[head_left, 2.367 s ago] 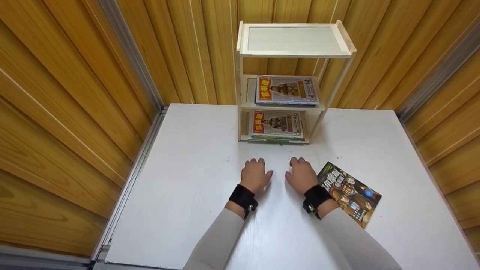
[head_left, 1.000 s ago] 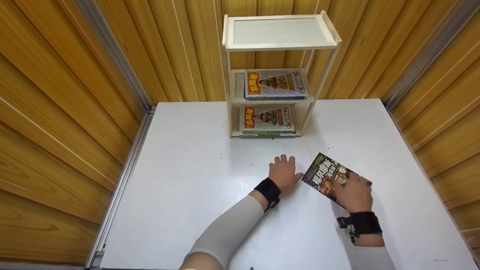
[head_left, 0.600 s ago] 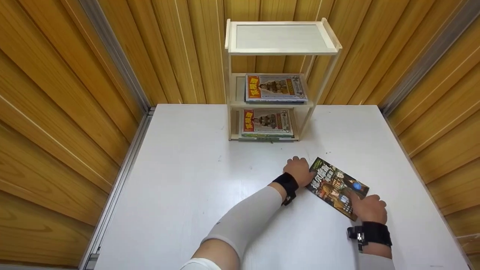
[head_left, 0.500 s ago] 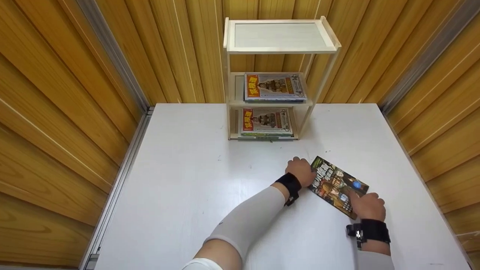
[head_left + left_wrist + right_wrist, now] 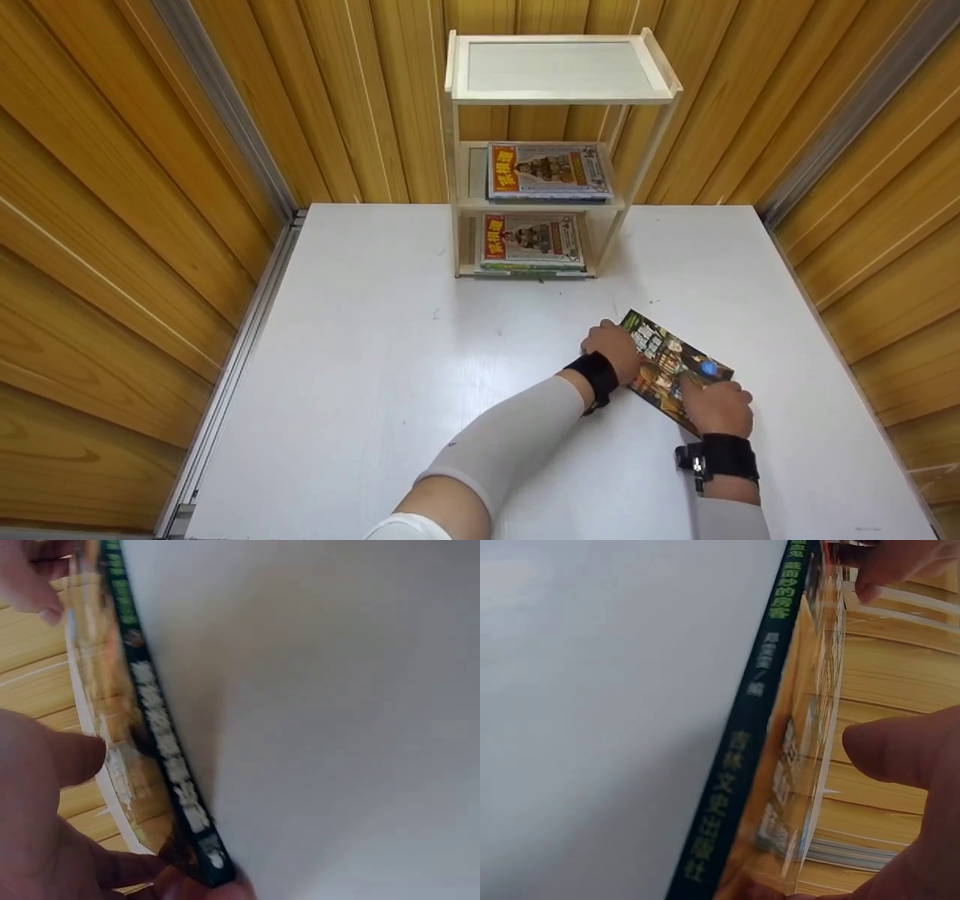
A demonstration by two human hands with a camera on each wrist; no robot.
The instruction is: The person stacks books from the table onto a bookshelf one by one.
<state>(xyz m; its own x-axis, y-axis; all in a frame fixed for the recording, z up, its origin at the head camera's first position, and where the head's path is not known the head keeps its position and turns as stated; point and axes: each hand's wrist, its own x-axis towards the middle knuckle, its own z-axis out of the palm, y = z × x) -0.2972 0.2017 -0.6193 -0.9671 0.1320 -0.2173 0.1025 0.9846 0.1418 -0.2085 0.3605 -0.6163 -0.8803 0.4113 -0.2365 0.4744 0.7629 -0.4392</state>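
A thin dark paperback book (image 5: 669, 352) with a colourful picture cover lies at a slant between my hands on the right part of the table. My left hand (image 5: 613, 349) grips its left end. At the lower right end, my right hand (image 5: 718, 407) holds the book with the thumb over the cover. The left wrist view shows the book's dark spine (image 5: 165, 735), with fingertips at its lower corner. In the right wrist view the thumb (image 5: 900, 750) is above the cover and fingertips show at the edge. Most fingers are hidden.
A pale wooden shelf rack (image 5: 562, 69) stands at the back of the white table (image 5: 360, 337). Stacked magazines lie on its middle level (image 5: 547, 172) and its bottom level (image 5: 531, 238). Wood-panelled walls (image 5: 112, 225) enclose the table at the back and sides.
Both hands have left the table's middle, moved right and taken hold of the book at its two ends. Over the last half second the book and right hand have shifted slightly left.
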